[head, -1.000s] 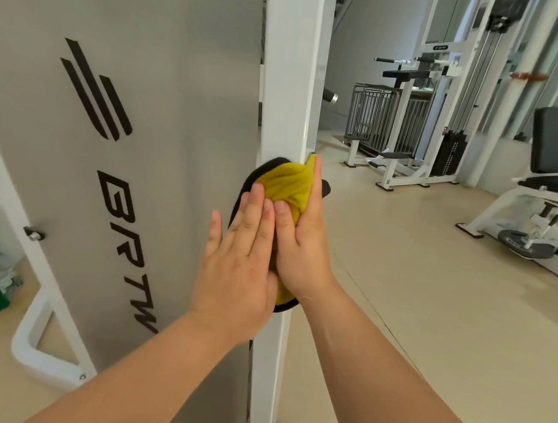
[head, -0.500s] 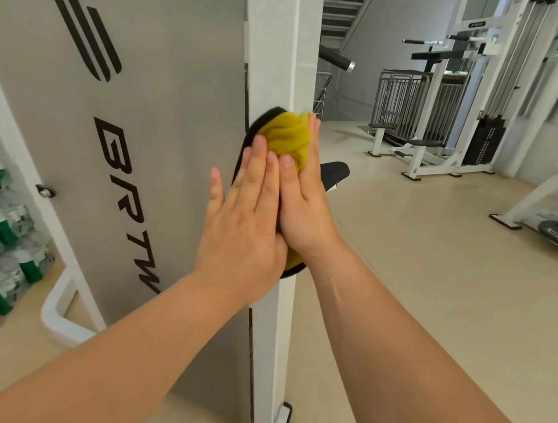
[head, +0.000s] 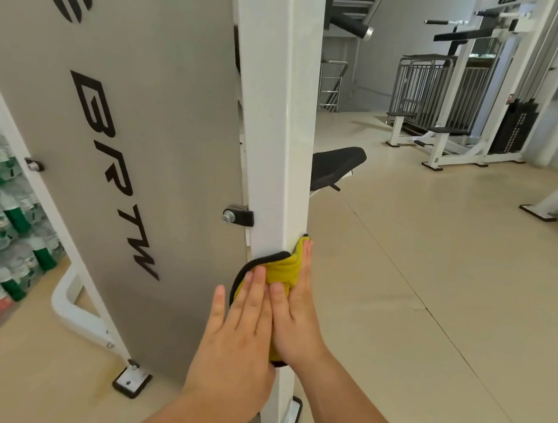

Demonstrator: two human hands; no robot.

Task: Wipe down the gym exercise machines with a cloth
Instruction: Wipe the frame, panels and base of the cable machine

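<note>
Head view: both my hands lie flat on the yellow cloth (head: 283,270). The fingers are straight and close together, pinching nothing. They press the cloth around the front corner of the white upright (head: 278,142). My left hand (head: 237,331) covers the near face and my right hand (head: 293,323) the right-hand face. The two touch along their inner edges, with the cloth's black-edged rim curling out past my left fingertips.

What has changed is the height. A second ago, and half a second ago, the same flat two-handed press sat higher up this upright. Now it has slid down, so the bolted bracket (head: 237,215) stands above my left fingertips. The foot plate (head: 294,416) shows just below my wrists. The press itself is no different: same hands, same flat fingers, the cloth still folded over the corner.

I read this as a downward stroke nearly run out. The stretch above my fingers has had its pass, and only the short length between my wrists and the foot is left on this face.

The grey panel (head: 141,128) to the left of my left hand probably still wants wiping. So does the black seat (head: 336,164) beyond the upright, above my right fingertips. The other machines (head: 455,92) stand well off past my right hand, so most of the job lies ahead.
</note>
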